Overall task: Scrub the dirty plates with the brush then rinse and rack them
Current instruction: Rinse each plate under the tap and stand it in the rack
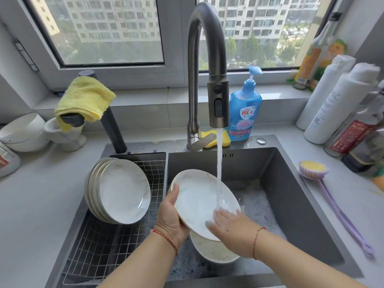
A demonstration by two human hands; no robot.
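While water from the faucet runs down on it, the plate is held tilted over the sink. The left hand grips its left rim; the right hand lies flat on its face, fingers straight. Four rinsed plates lean in the rack. The brush lies on the counter, right of the sink.

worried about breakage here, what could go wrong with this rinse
The left hand alone grips the wet plate by its rim; the right hand lies flat on it. It might slip onto the plate below and chip. The stream hits a tilted face, so water may splash out of the sink. The racked plates lean steeply; a careless addition could topple them.
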